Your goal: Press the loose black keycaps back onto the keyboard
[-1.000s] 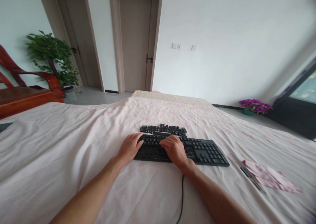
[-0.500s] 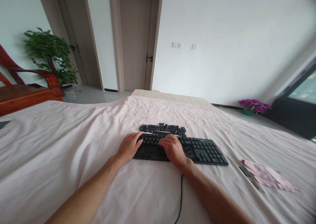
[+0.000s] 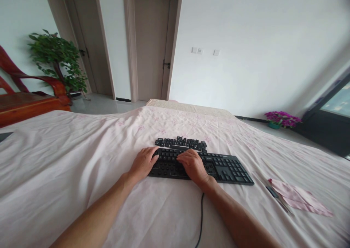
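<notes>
A black computer keyboard (image 3: 233, 169) lies on the pink-white cloth. Its number pad has keycaps on, while the lower rows at the left show bare key posts. My left hand (image 3: 143, 163) is closed on the keyboard's left end, thumb over the top edge. Over the middle of the keyboard is my right hand (image 3: 193, 164), fingers bent together and tips down at the keys; whatever is under them is hidden. Loose black keycaps (image 3: 188, 142) lie in rows just behind the keyboard, with a long space bar keycap (image 3: 178, 147) among them.
A pink cloth (image 3: 299, 197) lies at the right beside a thin tool with a dark part (image 3: 271, 192). The keyboard's cable (image 3: 201, 219) runs toward me. A wooden chair (image 3: 35, 95), a green plant (image 3: 56, 60) and purple flowers (image 3: 283, 119) stand beyond the cloth-covered surface (image 3: 95, 149).
The view has shifted very slightly. Both hands stay at the same places on the keyboard, and the right fingers have barely moved.
</notes>
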A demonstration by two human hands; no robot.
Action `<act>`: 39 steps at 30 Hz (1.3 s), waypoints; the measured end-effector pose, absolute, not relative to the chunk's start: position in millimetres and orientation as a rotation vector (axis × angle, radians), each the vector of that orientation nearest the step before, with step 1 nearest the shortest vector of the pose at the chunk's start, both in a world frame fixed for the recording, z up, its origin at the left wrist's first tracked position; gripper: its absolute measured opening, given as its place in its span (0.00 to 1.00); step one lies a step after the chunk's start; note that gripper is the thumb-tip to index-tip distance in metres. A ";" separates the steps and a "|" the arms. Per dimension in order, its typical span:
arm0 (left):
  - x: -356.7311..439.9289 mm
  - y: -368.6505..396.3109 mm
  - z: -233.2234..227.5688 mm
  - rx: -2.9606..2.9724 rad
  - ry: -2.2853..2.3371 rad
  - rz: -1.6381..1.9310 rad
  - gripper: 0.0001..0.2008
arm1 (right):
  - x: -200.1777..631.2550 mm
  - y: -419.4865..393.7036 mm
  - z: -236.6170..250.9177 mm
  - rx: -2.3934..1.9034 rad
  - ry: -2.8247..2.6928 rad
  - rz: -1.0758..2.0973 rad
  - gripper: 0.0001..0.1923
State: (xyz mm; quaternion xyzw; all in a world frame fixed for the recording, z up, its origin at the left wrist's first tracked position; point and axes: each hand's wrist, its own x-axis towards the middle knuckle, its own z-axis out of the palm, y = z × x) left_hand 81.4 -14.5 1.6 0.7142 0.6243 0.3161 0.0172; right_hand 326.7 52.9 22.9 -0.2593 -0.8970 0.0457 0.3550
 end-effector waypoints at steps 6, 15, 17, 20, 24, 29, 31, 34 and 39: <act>80.2 -13.8 -1.1 2.216 1.934 0.992 0.19 | 330.1 56.2 21.1 -0.760 -2.200 0.186 0.08; 81.8 -15.9 3.0 2.203 1.940 0.986 0.18 | 324.7 52.4 22.6 -0.695 -2.299 0.179 0.08; 82.1 -15.6 2.9 2.208 1.938 0.984 0.18 | 323.9 52.2 23.4 -0.697 -2.315 0.167 0.08; 81.8 -14.8 1.8 2.213 1.933 0.975 0.19 | 324.0 52.2 24.4 -0.672 -2.335 0.155 0.09; 81.1 -14.4 0.8 2.213 1.943 0.966 0.18 | 324.0 52.3 25.8 -0.659 -2.340 0.122 0.09; 82.2 -15.4 2.5 2.211 1.947 0.966 0.18 | 322.5 54.0 25.1 -0.633 -2.344 0.131 0.09; 82.9 -15.6 3.3 2.202 1.949 0.972 0.19 | 322.5 54.9 24.4 -0.608 -2.338 0.146 0.10; 83.4 -15.5 3.9 2.193 1.947 0.985 0.19 | 323.1 55.4 24.4 -0.598 -2.333 0.152 0.11; 83.0 -15.1 4.2 2.203 1.944 0.972 0.19 | 324.2 55.1 24.7 -0.615 -2.358 0.111 0.11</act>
